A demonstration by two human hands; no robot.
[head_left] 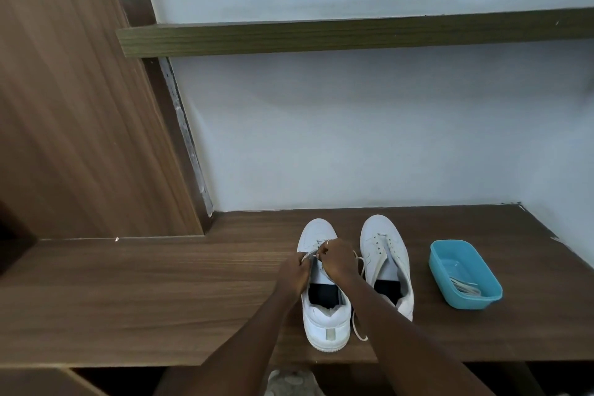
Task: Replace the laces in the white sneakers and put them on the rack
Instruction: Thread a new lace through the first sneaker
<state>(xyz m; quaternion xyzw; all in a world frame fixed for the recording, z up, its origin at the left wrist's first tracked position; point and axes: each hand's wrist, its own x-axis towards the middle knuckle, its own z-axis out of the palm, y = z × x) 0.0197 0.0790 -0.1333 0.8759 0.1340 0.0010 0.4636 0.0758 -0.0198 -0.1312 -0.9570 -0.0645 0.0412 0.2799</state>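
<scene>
Currently both hands are bunched over the front eyelets of one white sneaker. The left hand (294,270) has its fingers curled and pinches a stretch of lace (309,255). The right hand (336,259), just beside it, grips the same lace from the other side. The lace's loose tail trails down between the two shoes onto the desk (160,283).

The sneaker being worked (324,315) stands toe to the wall, heel toward the person. The second sneaker (384,244) stands just beside it on the right, its eyelets mostly bare apart from what looks like one bar near the toe. Further right sits a blue tub (472,300) holding pale strips (466,286), probably laces.

The step in hand looks like threading the lower eyelets of the first shoe, so the job seems early. Next, the lace end needs feeding through the following eyelet and drawing snug, with both sides kept even. Where the rack is, I cannot tell.
</scene>
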